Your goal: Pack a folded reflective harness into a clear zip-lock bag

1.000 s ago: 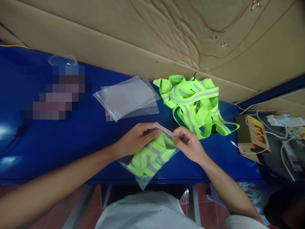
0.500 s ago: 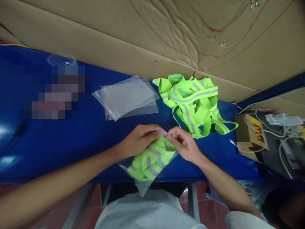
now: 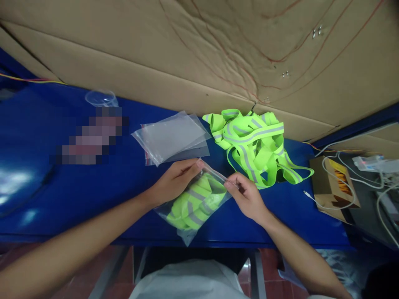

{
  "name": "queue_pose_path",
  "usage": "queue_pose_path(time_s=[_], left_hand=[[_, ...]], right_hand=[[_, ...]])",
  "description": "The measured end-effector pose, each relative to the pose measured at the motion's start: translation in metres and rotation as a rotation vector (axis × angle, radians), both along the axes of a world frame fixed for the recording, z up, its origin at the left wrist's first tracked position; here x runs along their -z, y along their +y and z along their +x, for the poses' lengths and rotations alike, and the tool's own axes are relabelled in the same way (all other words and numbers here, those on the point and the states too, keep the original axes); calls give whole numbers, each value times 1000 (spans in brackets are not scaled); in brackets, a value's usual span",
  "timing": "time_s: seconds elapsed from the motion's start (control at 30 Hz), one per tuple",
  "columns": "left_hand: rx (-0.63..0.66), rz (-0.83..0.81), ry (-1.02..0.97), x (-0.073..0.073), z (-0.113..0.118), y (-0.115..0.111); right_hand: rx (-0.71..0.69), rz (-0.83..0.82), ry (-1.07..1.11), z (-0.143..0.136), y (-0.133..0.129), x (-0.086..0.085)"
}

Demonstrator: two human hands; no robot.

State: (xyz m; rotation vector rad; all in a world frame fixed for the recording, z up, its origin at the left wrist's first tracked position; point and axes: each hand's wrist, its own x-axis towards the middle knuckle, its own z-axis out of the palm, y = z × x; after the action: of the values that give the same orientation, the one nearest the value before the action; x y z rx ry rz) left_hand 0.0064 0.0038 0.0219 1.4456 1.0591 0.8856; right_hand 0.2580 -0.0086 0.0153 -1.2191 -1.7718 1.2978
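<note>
A clear zip bag [image 3: 187, 237] holds a folded neon-yellow reflective strap [image 3: 196, 202] with grey stripes. My left hand [image 3: 176, 179] is closed on the bag's top edge at its left end, thumb on the film. At the other end of that edge, my right hand [image 3: 246, 194] pinches the bag between thumb and fingers. The top edge is stretched fairly straight between both hands. Beyond my right hand lies a loose heap of neon-yellow reflective straps [image 3: 254, 129]. Flat clear zip bags [image 3: 171, 135] lie stacked beyond my left hand.
The blue table [image 3: 124, 224] backs onto a brown padded panel [image 3: 124, 41] with red wires. On the right stand an open cardboard box [image 3: 327, 182] and a white cable [image 3: 330, 207]. A clear round item [image 3: 101, 98] and a blurred-out patch are at the left.
My hands have moved apart along the bag's top edge, drawing it straighter. The bag stays between them. The whole view has shifted slightly, with table things lower in the picture.
</note>
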Motion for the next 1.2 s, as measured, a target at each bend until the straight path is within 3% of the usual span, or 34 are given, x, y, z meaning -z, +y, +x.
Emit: queue_pose_path(time_s=[0.27,0.4,0.57,0.77,0.93,1.0,1.07,1.2], left_hand=[[-51,163,-70,-5,-2,3],[-41,139,-103,-8,-6,8],[-118,154,-104,-18,-21,13],[-190,143,-135,-12,-10,11],[-306,94,-220,-17,3,-10],[-279,133,-103,-19,-7,-15],[-289,227,76,-18,-25,-16],[-351,289,286,1,-72,-15]], right_hand=[[61,3,137,2,-2,3],[57,-126,236,-1,3,0],[89,-315,324,-3,8,-4],[156,-291,402,-2,5,-3],[28,-222,235,-18,-3,-8],[15,-157,167,-24,0,-15],[103,-92,154,-27,10,-26],[273,-4,226,-23,39,-52]])
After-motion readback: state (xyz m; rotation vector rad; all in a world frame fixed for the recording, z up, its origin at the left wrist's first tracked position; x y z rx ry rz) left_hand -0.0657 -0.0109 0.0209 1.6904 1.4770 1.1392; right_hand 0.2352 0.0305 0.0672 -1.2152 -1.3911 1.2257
